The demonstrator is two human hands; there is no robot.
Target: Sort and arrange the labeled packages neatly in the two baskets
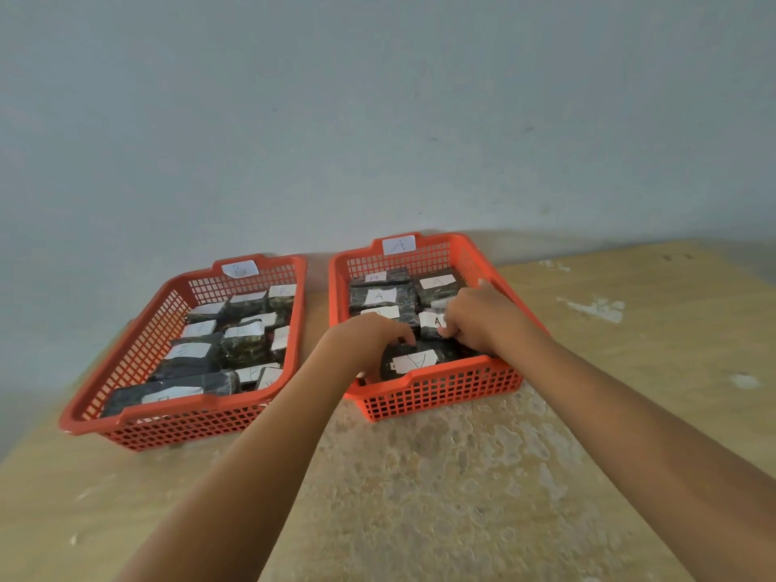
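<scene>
Two orange mesh baskets stand on the table. The left basket (pixel 138 350) carries a "B" tag and holds several dark wrapped packages (pixel 197 354) with white labels. The right basket (pixel 445 392) carries an "A" tag and holds several dark packages labeled "A" (pixel 380 297). Both my hands reach into the right basket. My left hand (pixel 365 338) has its fingers curled onto the near package with the "A" label (pixel 415 361). My right hand (pixel 478 319) grips a package labeled "A" (pixel 432 323) in the basket's middle, fingers curled over its right side.
The worn wooden table (pixel 462 476) runs to the right (pixel 630 329) of the baskets, with patches of scuffed paint. A pale wall (pixel 378 119) rises directly behind both baskets. A narrow gap separates the two baskets.
</scene>
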